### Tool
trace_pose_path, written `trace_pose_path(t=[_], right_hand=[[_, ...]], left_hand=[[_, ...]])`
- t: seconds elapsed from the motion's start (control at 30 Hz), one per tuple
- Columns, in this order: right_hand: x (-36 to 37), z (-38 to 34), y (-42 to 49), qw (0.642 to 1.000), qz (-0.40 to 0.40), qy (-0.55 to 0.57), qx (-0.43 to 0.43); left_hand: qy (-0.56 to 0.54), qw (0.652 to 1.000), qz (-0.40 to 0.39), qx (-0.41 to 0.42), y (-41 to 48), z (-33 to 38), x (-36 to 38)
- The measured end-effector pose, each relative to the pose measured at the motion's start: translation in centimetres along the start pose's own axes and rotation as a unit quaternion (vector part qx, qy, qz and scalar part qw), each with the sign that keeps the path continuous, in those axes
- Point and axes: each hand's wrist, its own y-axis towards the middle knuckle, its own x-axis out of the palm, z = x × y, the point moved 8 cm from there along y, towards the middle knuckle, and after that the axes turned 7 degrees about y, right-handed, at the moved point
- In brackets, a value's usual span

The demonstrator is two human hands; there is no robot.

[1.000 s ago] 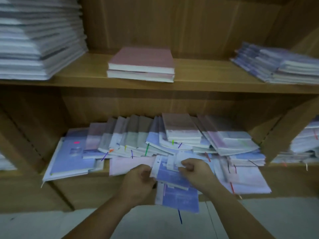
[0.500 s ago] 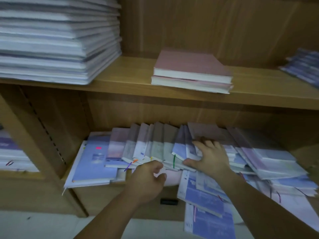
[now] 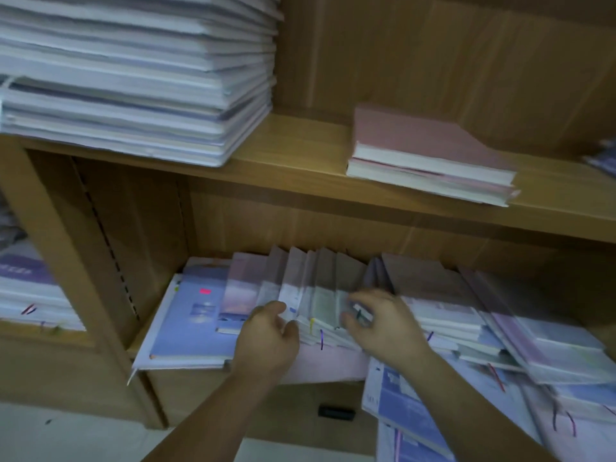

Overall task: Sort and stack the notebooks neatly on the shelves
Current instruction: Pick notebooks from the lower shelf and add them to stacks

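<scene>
- Wooden shelving holds everything: the upper shelf runs across at twelve o'clock, and the lower shelf lies under the hands.
- The fan, a row of leaning pale notebooks, stands on the lower shelf at twelve o'clock of both hands, its front edges right at the fingertips.
- The left hand is at the fan's seven o'clock corner. Its thumb lies against the edge of a white notebook and its fingers are curled; whether they pinch it cannot be told.
- The right hand is at the fan's five o'clock corner, fingers bent over the notebook tops. It is motion-blurred, so its hold cannot be told.
- A lilac notebook lies flat at nine o'clock of the left hand, touching the fan and jutting over the shelf edge.
- A pink sheet shows between the wrists, at six o'clock of the fan.
- A slumped pile of notebooks spreads at three o'clock of the right hand.
- Blue notebooks hang over the edge at five o'clock of that hand.
- On the upper shelf, pink books lie at one o'clock and a tall white stack at eleven o'clock.
</scene>
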Motion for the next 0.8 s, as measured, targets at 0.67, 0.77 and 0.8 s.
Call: trace_pose_path(t=[0.67,0.77,0.8], right_hand=[[2.4,-0.3,-1.0,0.990,-0.030,0.106,0.093],[3.0,-0.1,-1.4,0.991,-0.057,0.093,0.075],[3.2,0.2,-1.4,0.991,-0.064,0.092,0.073]], left_hand=[[-0.198,0.977,-0.036,-0.064,0.4,2.6,4.7],[-0.174,0.981,-0.017,-0.089,0.4,2.4,5.0],[-0.169,0.981,-0.008,-0.094,0.5,2.4,4.7]])
